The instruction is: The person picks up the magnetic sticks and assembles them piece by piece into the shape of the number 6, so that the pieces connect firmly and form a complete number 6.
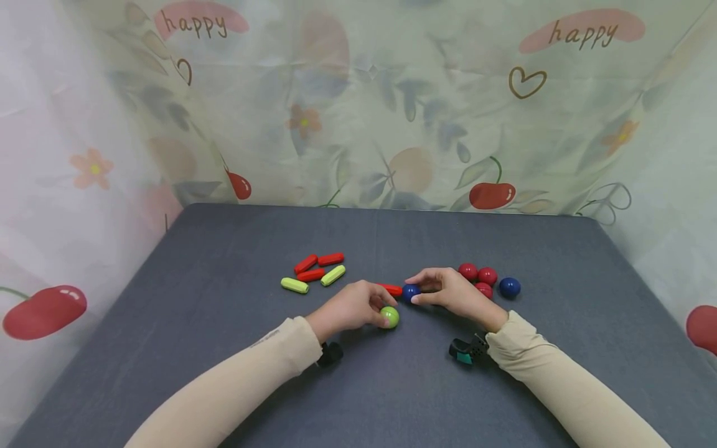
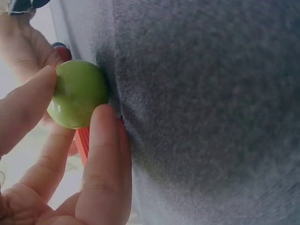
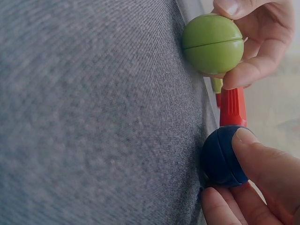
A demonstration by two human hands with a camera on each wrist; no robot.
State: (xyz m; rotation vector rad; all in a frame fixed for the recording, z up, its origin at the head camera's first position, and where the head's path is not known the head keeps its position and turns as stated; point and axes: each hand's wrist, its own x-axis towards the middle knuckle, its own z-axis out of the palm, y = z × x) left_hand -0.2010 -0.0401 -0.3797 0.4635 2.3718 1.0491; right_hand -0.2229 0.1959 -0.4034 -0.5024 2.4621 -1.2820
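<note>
My left hand (image 1: pixel 354 305) pinches a glossy green ball (image 1: pixel 390 318) between thumb and fingers, low over the dark cloth. My right hand (image 1: pixel 455 292) holds a blue ball (image 1: pixel 411 293) by its fingertips. Against that ball's left side is the end of a ridged red stick (image 3: pixel 232 108); whether the two are joined I cannot tell. In the right wrist view the green ball (image 3: pixel 213 44) shows a seam round its middle and stands apart from the blue ball (image 3: pixel 220 157). Part of the red stick is hidden behind the left hand in the head view.
Left of the hands lie several short sticks, among them a red stick (image 1: pixel 310 275) and a yellow-green stick (image 1: pixel 294 285). Beyond the right hand sit red balls (image 1: pixel 487 275), one partly covered by it, and another blue ball (image 1: pixel 510 287). Dark grey cloth (image 1: pixel 235 348) covers the table.
</note>
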